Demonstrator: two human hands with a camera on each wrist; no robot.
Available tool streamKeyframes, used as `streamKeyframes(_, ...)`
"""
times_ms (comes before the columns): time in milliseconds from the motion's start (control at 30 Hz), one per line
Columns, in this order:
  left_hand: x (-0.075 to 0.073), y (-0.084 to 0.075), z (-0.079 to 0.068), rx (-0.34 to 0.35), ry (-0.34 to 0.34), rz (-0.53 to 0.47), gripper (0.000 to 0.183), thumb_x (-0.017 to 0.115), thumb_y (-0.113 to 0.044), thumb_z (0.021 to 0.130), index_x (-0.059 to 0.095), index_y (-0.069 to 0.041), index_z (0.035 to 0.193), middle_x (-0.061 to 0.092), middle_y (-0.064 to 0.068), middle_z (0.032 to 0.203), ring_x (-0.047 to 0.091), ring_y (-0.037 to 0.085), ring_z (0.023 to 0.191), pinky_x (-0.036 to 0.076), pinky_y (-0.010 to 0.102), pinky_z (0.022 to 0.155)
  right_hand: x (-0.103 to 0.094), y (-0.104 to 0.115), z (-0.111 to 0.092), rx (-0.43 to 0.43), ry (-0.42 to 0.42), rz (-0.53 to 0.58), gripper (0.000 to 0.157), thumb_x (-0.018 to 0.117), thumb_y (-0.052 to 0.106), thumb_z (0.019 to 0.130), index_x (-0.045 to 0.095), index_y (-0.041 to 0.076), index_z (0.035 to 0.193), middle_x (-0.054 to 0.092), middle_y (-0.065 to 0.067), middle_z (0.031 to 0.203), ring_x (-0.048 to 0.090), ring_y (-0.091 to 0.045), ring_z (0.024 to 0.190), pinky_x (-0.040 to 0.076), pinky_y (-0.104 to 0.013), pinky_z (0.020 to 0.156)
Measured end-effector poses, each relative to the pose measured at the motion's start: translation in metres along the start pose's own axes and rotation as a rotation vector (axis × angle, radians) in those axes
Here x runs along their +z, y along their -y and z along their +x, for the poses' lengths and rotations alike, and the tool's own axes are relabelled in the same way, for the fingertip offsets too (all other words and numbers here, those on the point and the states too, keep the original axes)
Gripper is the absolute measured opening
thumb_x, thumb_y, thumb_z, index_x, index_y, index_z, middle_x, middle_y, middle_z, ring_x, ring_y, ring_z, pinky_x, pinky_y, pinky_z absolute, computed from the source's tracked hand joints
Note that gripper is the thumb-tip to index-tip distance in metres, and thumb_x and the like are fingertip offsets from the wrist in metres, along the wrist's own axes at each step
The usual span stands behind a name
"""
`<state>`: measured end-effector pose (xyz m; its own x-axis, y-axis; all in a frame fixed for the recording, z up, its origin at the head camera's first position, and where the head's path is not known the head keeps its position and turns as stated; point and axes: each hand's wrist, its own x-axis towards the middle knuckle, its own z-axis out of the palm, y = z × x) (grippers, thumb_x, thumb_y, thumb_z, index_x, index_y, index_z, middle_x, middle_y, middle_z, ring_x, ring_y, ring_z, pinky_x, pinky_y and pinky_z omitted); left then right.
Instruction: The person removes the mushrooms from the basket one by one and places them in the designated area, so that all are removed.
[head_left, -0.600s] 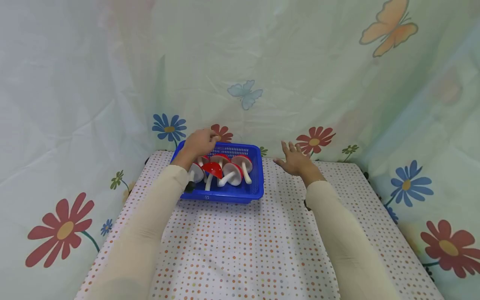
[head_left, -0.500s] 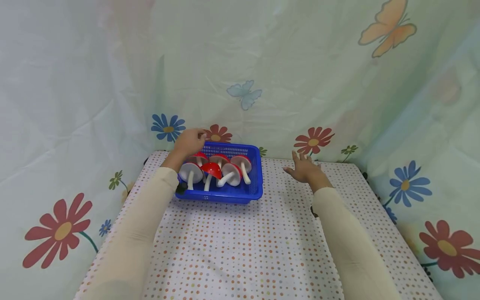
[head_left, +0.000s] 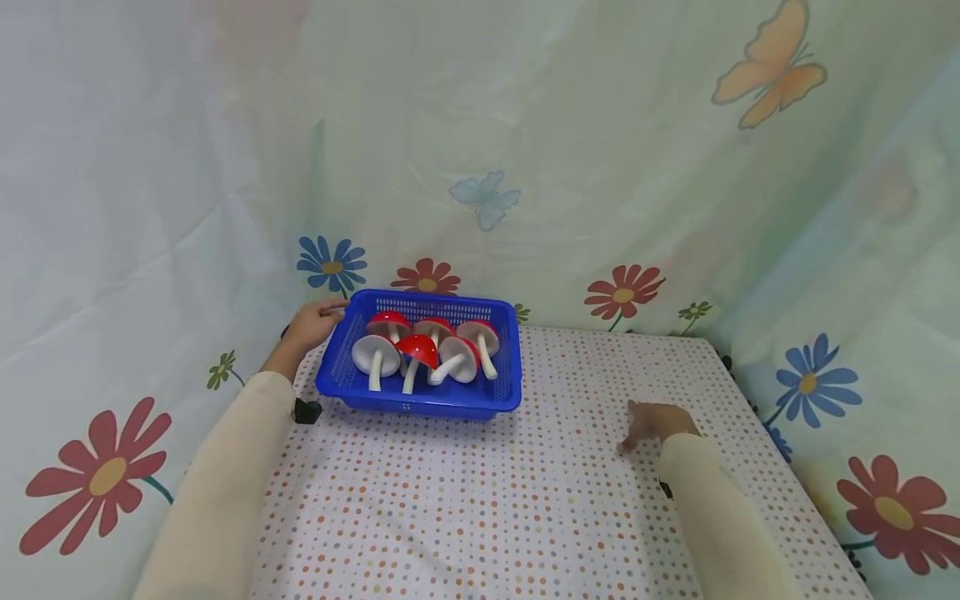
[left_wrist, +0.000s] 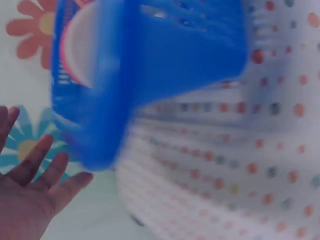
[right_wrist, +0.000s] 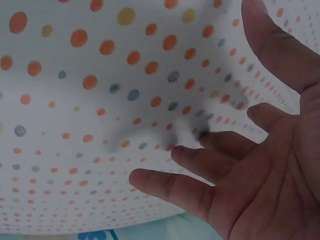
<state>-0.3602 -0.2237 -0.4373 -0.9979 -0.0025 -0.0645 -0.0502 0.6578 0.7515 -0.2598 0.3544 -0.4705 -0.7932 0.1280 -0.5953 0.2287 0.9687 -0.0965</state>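
A blue plastic basket [head_left: 501, 379] stands at the back of the table, left of centre. Inside it lie several toy mushrooms [head_left: 418, 349] with red caps and white stems. Beside the basket's left end is my left hand [head_left: 310, 327]. In the left wrist view the left hand [left_wrist: 35, 190] has its fingers spread, apart from the blurred basket wall [left_wrist: 190, 55], and holds nothing. Over the right part of the table hovers my right hand [head_left: 657, 423]. Its fingers [right_wrist: 172, 190] are extended in the right wrist view, with their shadow on the cloth and nothing held.
A white cloth with coloured dots [head_left: 465, 500] covers the table. Behind the table and at both sides hang pale curtains [head_left: 570, 167] printed with flowers and butterflies. Black straps [head_left: 306, 411] show at the wrists.
My left hand has moved left and down, from over the basket to beside its left end. The right hand has moved right and nearer to me. The mushrooms stay in the basket.
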Motion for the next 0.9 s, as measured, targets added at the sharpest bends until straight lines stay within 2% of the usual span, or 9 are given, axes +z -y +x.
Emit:
streamKeyframes(100,0.007,0.016,0.000,-0.056,0.048,-0.124,0.047,0.040,-0.028,0.105,0.043,-0.015,0.149,0.038,0.020,0.155,0.037,0.042,0.141,0.033,0.061,0.110,0.009,0.002,0.005,0.006,0.000,0.025,0.122,0.087,0.040,0.067,0.013,0.003,0.156,0.016,-0.037,0.155,0.016,-0.063,0.138,0.027,-0.073,0.104)
streamKeyframes(167,0.012,0.023,0.001,-0.089,0.062,-0.217,0.047,0.042,-0.029,0.105,0.041,-0.017,0.151,0.034,0.019,0.158,0.037,0.042,0.142,0.033,0.062,0.110,0.015,0.004,0.007,0.014,-0.010,0.024,0.124,0.088,0.037,0.066,0.010,0.002,0.156,0.015,-0.039,0.154,0.017,-0.064,0.137,0.028,-0.074,0.102)
streamKeyframes(267,0.018,0.031,0.002,-0.122,0.061,-0.301,0.048,0.043,-0.030,0.104,0.041,-0.020,0.151,0.031,0.015,0.160,0.040,0.041,0.141,0.036,0.061,0.109,0.024,0.011,0.012,0.033,-0.034,0.000,0.126,0.089,0.033,0.066,0.006,-0.001,0.155,0.017,-0.043,0.151,0.022,-0.065,0.135,0.032,-0.073,0.101)
streamKeyframes(367,0.024,0.034,0.005,-0.134,0.064,-0.360,0.048,0.043,-0.028,0.104,0.041,-0.019,0.151,0.028,0.014,0.161,0.042,0.041,0.139,0.038,0.058,0.109,0.029,0.015,0.012,0.048,-0.055,-0.042,0.122,0.086,0.031,0.071,0.004,-0.004,0.155,0.017,-0.047,0.148,0.024,-0.065,0.134,0.034,-0.070,0.101)
streamKeyframes(500,0.031,0.041,0.007,-0.152,0.059,-0.412,0.048,0.045,-0.025,0.104,0.040,-0.018,0.151,0.024,0.013,0.163,0.038,0.040,0.142,0.036,0.054,0.111,0.031,0.016,0.014,0.084,-0.051,-0.052,0.113,0.080,0.027,0.080,0.000,0.000,0.156,0.008,-0.048,0.149,0.018,-0.065,0.136,0.033,-0.069,0.103)
streamKeyframes(633,0.036,0.048,0.008,-0.152,0.047,-0.398,0.051,0.047,-0.025,0.103,0.036,-0.020,0.152,0.018,0.011,0.165,0.031,0.043,0.145,0.031,0.057,0.114,0.031,0.016,0.015,0.059,-0.044,-0.053,0.115,0.082,0.028,0.078,0.002,-0.001,0.156,0.006,-0.049,0.149,0.016,-0.065,0.137,0.034,-0.070,0.102)
streamKeyframes(700,0.038,0.051,0.007,-0.136,0.064,-0.413,0.053,0.049,-0.023,0.102,0.033,-0.021,0.153,0.015,0.010,0.166,0.028,0.044,0.146,0.029,0.058,0.114,0.032,0.015,0.015,0.046,-0.041,-0.058,0.118,0.083,0.029,0.076,0.002,-0.003,0.155,0.005,-0.050,0.148,0.016,-0.066,0.136,0.035,-0.070,0.101)
streamKeyframes(900,0.031,0.063,-0.005,-0.086,0.204,-0.641,0.067,0.039,-0.009,0.096,0.022,-0.032,0.156,0.001,0.010,0.167,0.020,0.047,0.148,0.026,0.062,0.114,0.035,0.020,0.015,0.047,-0.036,-0.040,0.120,0.083,0.029,0.076,-0.001,-0.002,0.155,0.003,-0.050,0.149,0.018,-0.066,0.136,0.037,-0.069,0.100)
